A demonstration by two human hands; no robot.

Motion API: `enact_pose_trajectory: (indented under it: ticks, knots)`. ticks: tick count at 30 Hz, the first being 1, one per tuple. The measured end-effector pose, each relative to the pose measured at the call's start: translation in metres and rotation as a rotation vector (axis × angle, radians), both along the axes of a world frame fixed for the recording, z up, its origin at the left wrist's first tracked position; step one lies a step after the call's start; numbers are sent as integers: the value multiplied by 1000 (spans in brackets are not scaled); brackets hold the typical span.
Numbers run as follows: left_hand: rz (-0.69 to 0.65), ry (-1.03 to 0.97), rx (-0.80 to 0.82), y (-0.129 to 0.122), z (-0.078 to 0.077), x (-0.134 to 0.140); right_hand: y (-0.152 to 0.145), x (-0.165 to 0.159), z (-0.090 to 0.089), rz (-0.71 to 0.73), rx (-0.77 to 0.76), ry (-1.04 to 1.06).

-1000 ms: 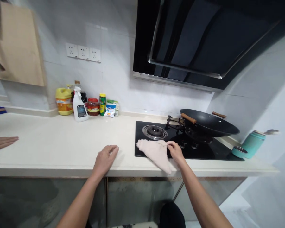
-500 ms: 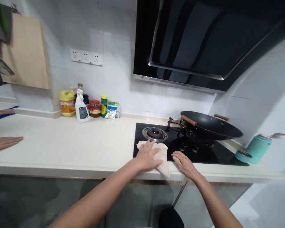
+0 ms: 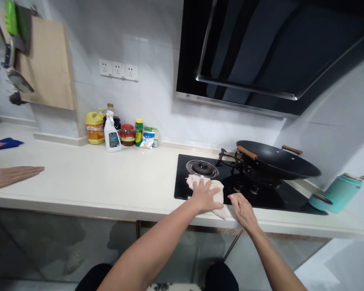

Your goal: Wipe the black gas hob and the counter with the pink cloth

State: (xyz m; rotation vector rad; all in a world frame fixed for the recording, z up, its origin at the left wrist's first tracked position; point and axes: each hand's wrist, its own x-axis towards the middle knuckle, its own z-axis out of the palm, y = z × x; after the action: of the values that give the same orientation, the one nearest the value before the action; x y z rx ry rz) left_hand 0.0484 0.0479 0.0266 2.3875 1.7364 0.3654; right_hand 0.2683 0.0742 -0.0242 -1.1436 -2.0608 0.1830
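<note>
My left hand presses down on a pale pink cloth with its fingers spread. The cloth lies over the front left of the black glass hob, just in front of the left burner, and one corner reaches onto the white counter's front edge. To the right of the cloth, my right hand is at the hob's front edge, fingers stretched out close together and tipped onto its side. It holds nothing that I can see. Part of the cloth is hidden under my left hand.
A black wok sits over the right burner; a teal container and its lid stand beside it. Another person's hand lies flat on the counter, their other on a blue cloth. A spray bottle stands among jars.
My view has swung slightly left. The pink cloth and my left hand have slid a little to the right on the hob. My right hand has tipped onto its side.
</note>
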Motion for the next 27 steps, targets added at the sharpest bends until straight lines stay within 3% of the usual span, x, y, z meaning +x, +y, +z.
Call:
enact_pose_trajectory:
  ticks: [11,16,22,27]
  knots:
    - [261,21,26,-45,-7,-128,4,0,-5,-23,22,-75]
    - [362,55,31,-59,-7,-173,1,-1,-4,-54,-3,-71]
    - [482,84,52,-54,-2,-201,1,-1,-6,-45,10,-63]
    - [532,126,127,-57,-5,-195,3,-1,-11,-162,115,-42]
